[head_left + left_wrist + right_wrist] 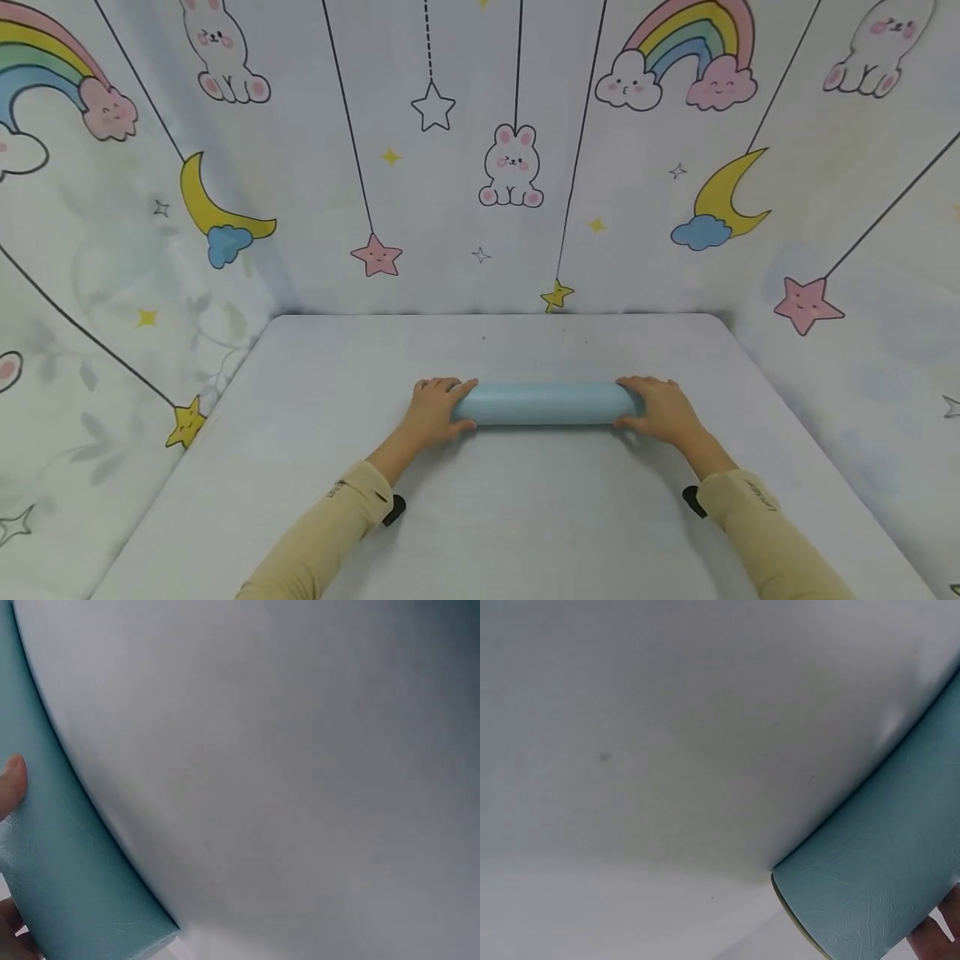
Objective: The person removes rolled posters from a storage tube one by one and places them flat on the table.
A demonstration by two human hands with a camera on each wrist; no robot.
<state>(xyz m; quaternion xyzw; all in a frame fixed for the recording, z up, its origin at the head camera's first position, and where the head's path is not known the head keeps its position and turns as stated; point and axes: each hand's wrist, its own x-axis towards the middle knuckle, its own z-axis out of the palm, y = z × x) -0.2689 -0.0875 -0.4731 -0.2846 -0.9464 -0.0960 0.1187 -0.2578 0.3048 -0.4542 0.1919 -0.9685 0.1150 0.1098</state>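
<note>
A light blue roll [551, 404] with a smooth, leather-like surface lies crosswise on the white table; it looks like a rolled-up desk mat. My left hand [433, 411] grips its left end, thumb on the near side and fingers over the far side. At the opposite end, my right hand [663, 410] holds it the same way. The left wrist view shows the thumb [10, 787] against the mat [71, 847]. In the right wrist view, fingertips [930, 941] touch the mat [877, 855], and a thin pale edge shows at its end.
The white tabletop [517, 508] has a few small dark specks near its back edge. Behind and at both sides hangs a pale backdrop [465, 192] printed with rabbits, stars, moons and rainbows. A black device shows at each cuff.
</note>
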